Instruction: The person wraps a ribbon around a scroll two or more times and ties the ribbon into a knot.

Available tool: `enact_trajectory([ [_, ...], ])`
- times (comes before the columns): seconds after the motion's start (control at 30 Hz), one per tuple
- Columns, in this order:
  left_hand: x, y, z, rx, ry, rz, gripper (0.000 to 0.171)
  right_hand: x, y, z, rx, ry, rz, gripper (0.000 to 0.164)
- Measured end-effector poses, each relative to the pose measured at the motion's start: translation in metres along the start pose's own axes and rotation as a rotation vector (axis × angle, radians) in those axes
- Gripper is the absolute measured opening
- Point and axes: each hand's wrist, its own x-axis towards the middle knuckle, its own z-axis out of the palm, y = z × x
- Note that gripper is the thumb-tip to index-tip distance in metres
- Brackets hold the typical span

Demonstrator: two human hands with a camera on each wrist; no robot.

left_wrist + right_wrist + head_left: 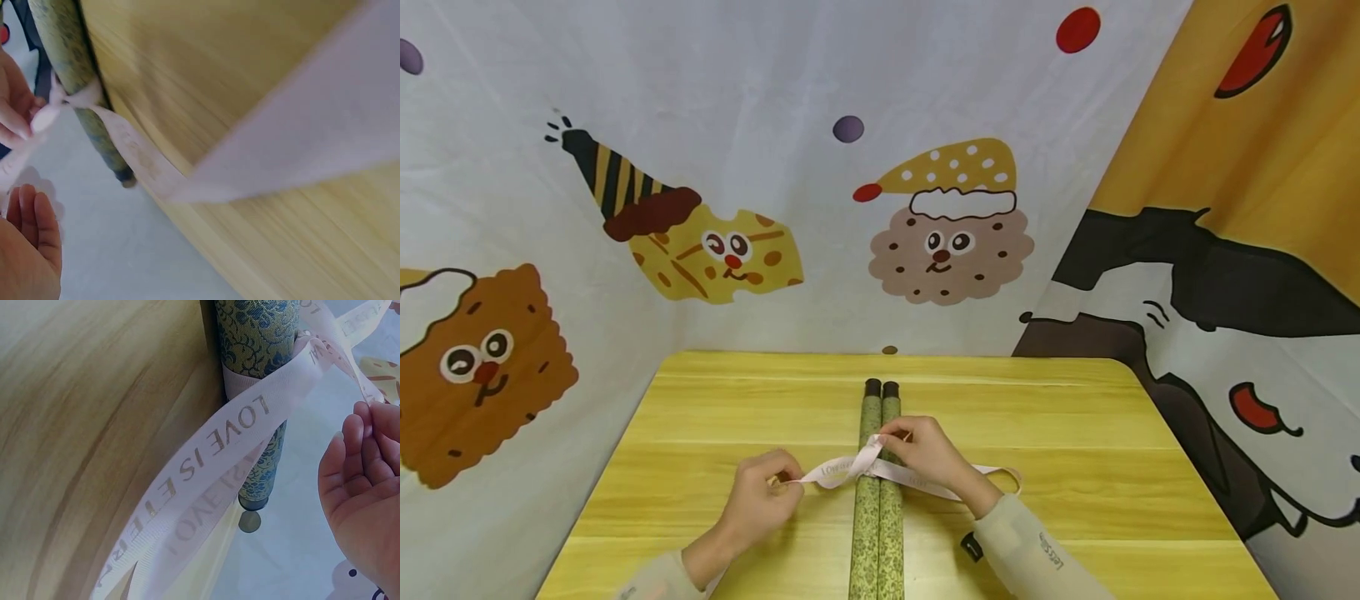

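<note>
Two green patterned scrolls [867, 533] with black end caps lie side by side on the table, pointing away from me. A pale pink ribbon [917, 481] with printed lettering wraps across them and crosses on top. To the left of the scrolls, my left hand [763, 492] pinches one length of the ribbon and draws it sideways. Just above the crossing, my right hand [928, 450] pinches another part of the ribbon between thumb and fingertips. The right wrist view shows the lettering on the ribbon [212, 447] and the blue-green floral pattern of a scroll [259, 337].
The wooden table [700, 408] has rounded far corners and stands against a white cloth [760, 67] printed with cartoon food. Ribbon loops out on the table beyond my right wrist. A small black object [972, 546] lies beside my right sleeve.
</note>
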Motion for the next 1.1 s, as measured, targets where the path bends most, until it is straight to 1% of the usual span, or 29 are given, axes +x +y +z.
enact_trajectory([
  [0.1,-0.002,0.007,0.010,-0.037,0.003,0.090,0.040,0.000,0.000,-0.001,0.007,-0.005,0.003,0.012],
  [0.17,-0.004,0.012,0.017,-0.046,-0.016,0.130,0.038,0.000,0.000,-0.001,0.008,-0.008,0.000,0.013],
  [0.23,-0.007,0.017,0.026,-0.056,-0.042,0.173,0.038,0.000,-0.001,-0.001,0.006,-0.010,-0.004,0.013],
  [0.33,-0.010,0.023,0.039,-0.066,-0.110,0.230,0.034,-0.001,-0.002,-0.002,0.001,-0.012,-0.014,0.013],
  [0.43,-0.010,0.029,0.054,-0.019,-0.176,0.317,0.027,-0.001,-0.003,-0.002,-0.010,-0.016,-0.021,0.012],
  [0.57,-0.011,0.032,0.072,0.113,-0.248,0.435,0.015,0.000,-0.004,-0.002,-0.020,-0.024,-0.028,0.013],
  [0.63,-0.011,0.031,0.080,0.165,-0.282,0.456,0.010,0.000,-0.004,-0.003,-0.020,-0.028,-0.031,0.013],
  [0.73,-0.011,0.031,0.091,0.205,-0.324,0.432,0.010,0.000,-0.005,-0.003,-0.020,-0.034,-0.033,0.013],
  [0.87,-0.008,0.031,0.104,0.248,-0.361,0.399,0.013,-0.001,-0.007,-0.004,-0.026,-0.042,-0.028,0.013],
  [0.93,-0.005,0.030,0.109,0.271,-0.372,0.408,0.012,-0.001,-0.006,-0.004,-0.029,-0.044,-0.029,0.013],
  [1.1,0.002,0.028,0.118,0.367,-0.398,0.462,0.014,-0.001,-0.006,-0.004,-0.022,-0.049,-0.034,0.012],
])
